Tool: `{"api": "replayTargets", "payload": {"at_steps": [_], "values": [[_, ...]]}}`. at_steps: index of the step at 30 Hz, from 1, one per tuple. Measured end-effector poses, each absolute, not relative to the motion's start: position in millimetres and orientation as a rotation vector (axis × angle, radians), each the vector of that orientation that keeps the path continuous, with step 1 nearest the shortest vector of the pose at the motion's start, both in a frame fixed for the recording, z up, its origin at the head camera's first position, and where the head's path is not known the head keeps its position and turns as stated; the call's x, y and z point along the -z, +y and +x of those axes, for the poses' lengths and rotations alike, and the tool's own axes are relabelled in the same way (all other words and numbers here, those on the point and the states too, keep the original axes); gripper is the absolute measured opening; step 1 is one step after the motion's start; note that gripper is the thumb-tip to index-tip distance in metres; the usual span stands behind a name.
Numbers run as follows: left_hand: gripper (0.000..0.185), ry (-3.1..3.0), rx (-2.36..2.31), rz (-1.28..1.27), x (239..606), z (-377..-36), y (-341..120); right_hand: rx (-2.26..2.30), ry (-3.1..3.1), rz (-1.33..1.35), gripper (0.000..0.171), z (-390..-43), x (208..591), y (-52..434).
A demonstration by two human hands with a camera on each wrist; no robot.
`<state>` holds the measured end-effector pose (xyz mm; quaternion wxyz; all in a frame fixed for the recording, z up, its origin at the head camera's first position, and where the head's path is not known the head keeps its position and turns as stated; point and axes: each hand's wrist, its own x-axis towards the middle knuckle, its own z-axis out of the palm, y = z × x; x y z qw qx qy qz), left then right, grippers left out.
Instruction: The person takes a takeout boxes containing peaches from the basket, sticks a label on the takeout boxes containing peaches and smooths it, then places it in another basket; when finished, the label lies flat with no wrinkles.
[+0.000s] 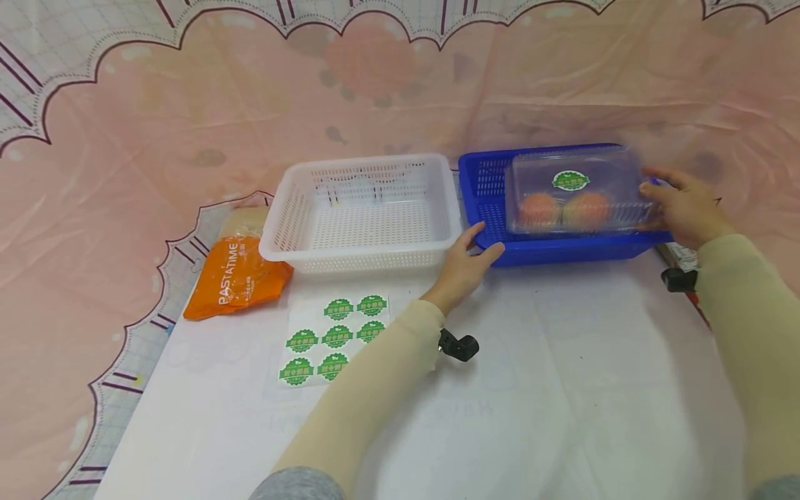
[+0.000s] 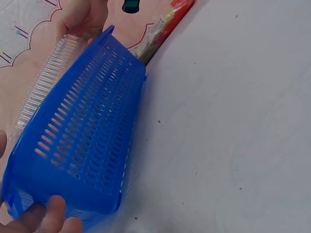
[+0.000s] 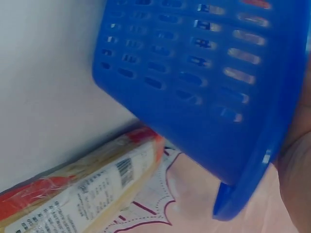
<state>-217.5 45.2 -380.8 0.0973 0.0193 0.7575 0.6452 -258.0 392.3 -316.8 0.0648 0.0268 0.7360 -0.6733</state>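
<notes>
A clear plastic clamshell box (image 1: pixel 609 177) with two round orange fruits (image 1: pixel 586 210) inside and a green label (image 1: pixel 571 181) on its lid sits tilted over the right part of the blue basket (image 1: pixel 562 251). My right hand (image 1: pixel 687 208) grips the box at its right end, with the lower fingers hidden. At the basket's front left corner, my left hand (image 1: pixel 464 272) has its thumb and index finger spread around the corner. In the left wrist view its fingertips (image 2: pixel 56 206) touch the basket's end wall.
Left of the blue basket stands a white perforated basket (image 1: pixel 369 253). A sheet of green round stickers (image 1: pixel 337 337) lies before it, and an orange PASTATIME bag (image 1: pixel 240 278) is at the far left. Beside the blue basket's right end lies a red-and-clear printed packet (image 3: pixel 97 187).
</notes>
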Motion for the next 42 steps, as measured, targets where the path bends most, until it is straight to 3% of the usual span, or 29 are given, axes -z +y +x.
{"api": "replayTargets", "payload": {"at_steps": [15,42], "values": [[0.058,2.291,-1.892,0.067,379.8,-220.0,44.3,1.548,2.517,0.133,0.068,-267.7,322.2,391.3],[0.057,2.287,-1.850,0.078,379.9,-219.7,40.9,1.263,2.652,0.119,0.076,-275.8,323.2,391.4]]}}
